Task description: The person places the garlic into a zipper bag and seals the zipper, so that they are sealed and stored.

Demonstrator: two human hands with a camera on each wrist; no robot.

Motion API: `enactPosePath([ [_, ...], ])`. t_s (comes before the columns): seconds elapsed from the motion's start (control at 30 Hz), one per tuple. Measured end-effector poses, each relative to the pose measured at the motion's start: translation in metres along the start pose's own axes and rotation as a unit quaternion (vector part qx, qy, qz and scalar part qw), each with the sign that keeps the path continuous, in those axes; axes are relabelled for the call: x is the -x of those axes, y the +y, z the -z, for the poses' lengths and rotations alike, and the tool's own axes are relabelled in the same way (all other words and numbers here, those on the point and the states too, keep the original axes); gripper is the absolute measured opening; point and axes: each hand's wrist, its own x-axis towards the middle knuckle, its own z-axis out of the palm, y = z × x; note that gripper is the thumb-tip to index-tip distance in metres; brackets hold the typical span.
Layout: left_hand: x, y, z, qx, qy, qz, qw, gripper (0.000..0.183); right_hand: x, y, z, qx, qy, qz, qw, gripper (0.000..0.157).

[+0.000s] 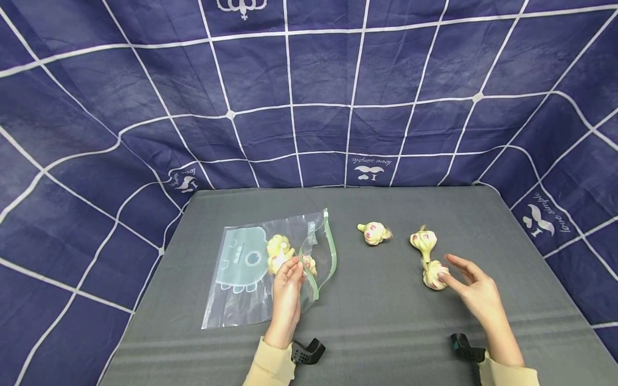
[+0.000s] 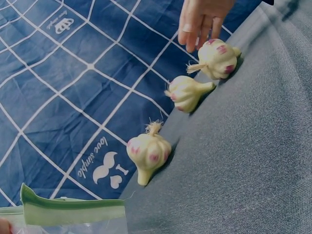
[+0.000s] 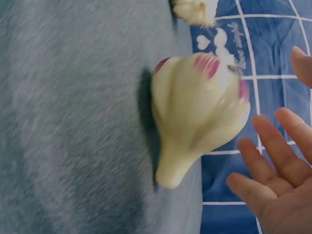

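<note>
A clear zip bag [image 1: 243, 316] with a green zip strip and a pale blue cartoon print lies on the left, its mouth gaping to the right. Several garlic bulbs [image 1: 277, 245] show inside it. My left hand [image 1: 287, 292] pinches the bag's near lip; the green strip [image 2: 73, 212] also shows in the left wrist view. On the right, my right hand [image 1: 478, 292] is held with fingers spread beside the nearest loose garlic bulb [image 1: 435, 276], thumb tip right at its side. In the right wrist view that bulb [image 3: 197, 105] stands apart from the loosely extended fingers [image 3: 273, 151].
A second loose bulb [image 1: 424, 240] lies just behind the nearest one, stem toward it. Another bulb [image 1: 374, 233] lies between these and the bag. The grey tabletop [image 1: 376, 321] meets a blue cloth [image 1: 323, 128] with white grid lines at the back and sides.
</note>
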Motion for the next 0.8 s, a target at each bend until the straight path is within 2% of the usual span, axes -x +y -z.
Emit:
enactPosePath([
  [0.13,0.0,0.0,0.0,0.001,0.0,-0.001,1.0,0.023,-0.001,0.005,0.001,0.047,-0.036,-0.033,0.998,0.067],
  [0.3,0.001,0.001,0.0,0.003,0.002,0.002,1.0,0.024,-0.002,0.013,-0.002,0.053,-0.054,-0.023,0.997,0.072],
  [0.57,0.001,0.001,0.001,0.001,-0.001,0.002,1.0,0.023,-0.006,0.018,-0.007,0.092,-0.091,-0.01,0.992,0.084],
  [0.8,0.001,0.001,0.001,0.004,0.001,0.006,1.0,0.025,-0.008,0.018,-0.01,0.101,-0.099,-0.014,0.99,0.084],
])
